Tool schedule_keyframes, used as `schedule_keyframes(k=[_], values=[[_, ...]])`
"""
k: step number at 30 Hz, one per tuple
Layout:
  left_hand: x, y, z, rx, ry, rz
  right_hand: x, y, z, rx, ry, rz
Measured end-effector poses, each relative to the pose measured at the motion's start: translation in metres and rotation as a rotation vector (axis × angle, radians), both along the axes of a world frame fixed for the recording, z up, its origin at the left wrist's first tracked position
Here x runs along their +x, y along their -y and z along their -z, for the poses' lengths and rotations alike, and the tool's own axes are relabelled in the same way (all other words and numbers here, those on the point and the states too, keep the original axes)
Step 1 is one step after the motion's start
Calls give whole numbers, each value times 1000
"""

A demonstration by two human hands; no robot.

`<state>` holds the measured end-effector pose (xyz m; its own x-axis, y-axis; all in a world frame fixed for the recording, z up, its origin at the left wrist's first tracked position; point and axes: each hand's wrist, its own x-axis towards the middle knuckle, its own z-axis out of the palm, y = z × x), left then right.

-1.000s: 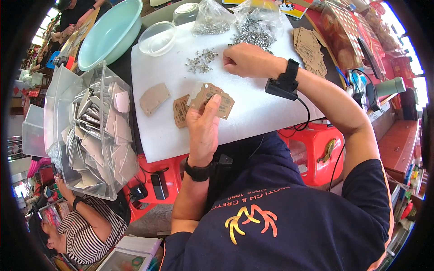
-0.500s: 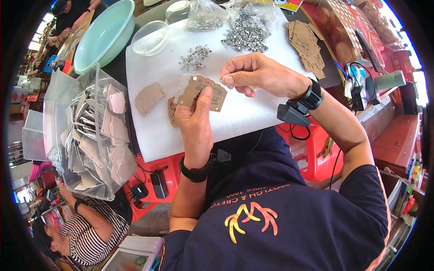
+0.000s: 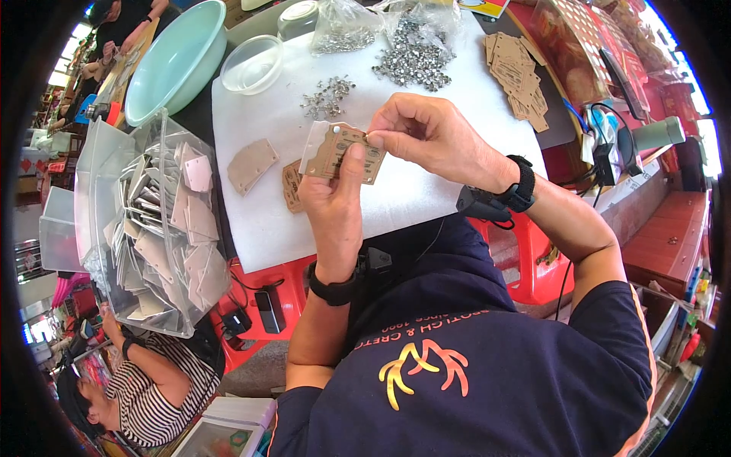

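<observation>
A printed brown cardboard card with a notched edge is held between the thumb and fingers of my left hand. A clear plastic piece sticks out at its left side, and a small round metal fastener shows near its top. My right hand is closed in a pinch at the card's upper right corner; its fingertips hide whatever is between them. Just left of my left hand lie similar brown cards and a blank grey-brown stack. Small pronged metal pieces lie loose beyond the card.
A larger heap of metal pieces spills from a clear bag at the back. Brown cards lie at the far right. A clear bin of grey cards and a pale green basin stand left. A person in a striped top sits lower left.
My right hand's pinched fingers have moved slightly down and left onto the card's upper right corner. The card has turned a little in my left hand.
</observation>
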<state>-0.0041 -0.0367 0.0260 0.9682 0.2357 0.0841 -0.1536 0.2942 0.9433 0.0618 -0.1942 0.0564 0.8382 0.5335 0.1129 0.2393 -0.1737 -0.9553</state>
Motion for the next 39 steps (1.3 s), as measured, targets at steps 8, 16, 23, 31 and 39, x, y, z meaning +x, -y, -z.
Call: schedule_keyframes(k=[8, 16, 23, 31, 39], values=[[1, 0, -2, 30, 5, -3, -1, -2, 0, -13, 86, 39], [2, 2, 0, 54, 11, -12, -2, 0, -8, -39, -163, -1], [0, 4, -4, 85, -6, -24, -1, 0, 1, -14, -111, 2], [1, 5, -6, 146, 7, -13, 3, 1, 7, -17, 292, 27], [-1, 5, -6, 142, -4, 94, 0, 10, -4, -98, 28, -29]])
